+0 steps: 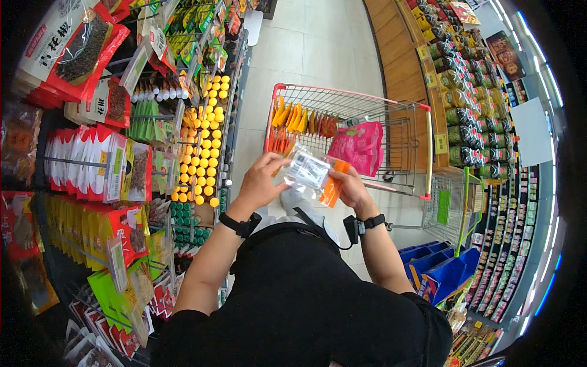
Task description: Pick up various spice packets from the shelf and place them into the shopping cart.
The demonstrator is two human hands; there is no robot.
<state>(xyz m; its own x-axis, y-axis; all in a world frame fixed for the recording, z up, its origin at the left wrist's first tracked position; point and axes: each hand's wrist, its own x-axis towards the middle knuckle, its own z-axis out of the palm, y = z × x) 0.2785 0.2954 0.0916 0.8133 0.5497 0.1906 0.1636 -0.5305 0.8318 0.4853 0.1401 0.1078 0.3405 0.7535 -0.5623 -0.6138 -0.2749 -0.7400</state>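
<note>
In front of my waist, both hands hold a clear plastic packet (pixel 308 169) with an orange end and a printed white side facing up. My right hand (pixel 352 186) grips its orange end, thumb on top. Fingers and thumb of my left hand (pixel 262 179) are at the opposite edge. Some orange shows beside the left fingers; what it belongs to I cannot tell. Just beyond stands a wire shopping cart (pixel 348 96) with red trim. Several yellow-orange packets (pixel 290 117) and reddish packets (pixel 323 125) stand in a row inside, beside a pink bag (pixel 357 147).
Hanging spice packets (pixel 98 160) and rows of yellow-capped bottles (pixel 202 160) line the shelf at left. On the right are a wooden display (pixel 399 41) with bottles (pixel 463 114), a second cart (pixel 445 206) with a green handle, and blue bins (pixel 440 270). Pale floor tiles (pixel 316 46) run ahead.
</note>
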